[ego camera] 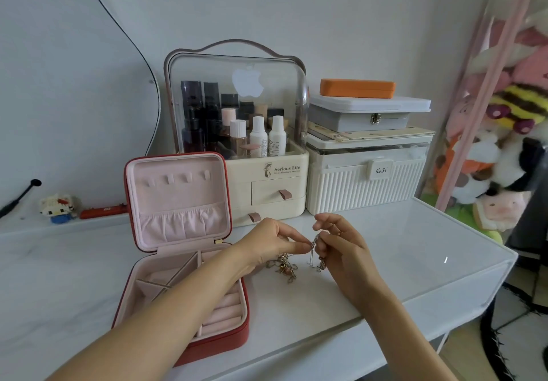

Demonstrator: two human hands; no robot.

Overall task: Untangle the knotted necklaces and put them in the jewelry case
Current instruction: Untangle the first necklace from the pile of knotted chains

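At lower centre, the left hand (274, 239) and right hand (338, 239) pinch the knotted necklaces (296, 262), mid-untangling; teasing strands apart comes next, the open jewelry case (178, 250) waiting lower left.

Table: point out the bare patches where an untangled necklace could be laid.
Free: the white table right of the hands, before the ribbed box; also the front strip by the jewelry case. Crowded: between left hand and right hand, where the necklaces lie.
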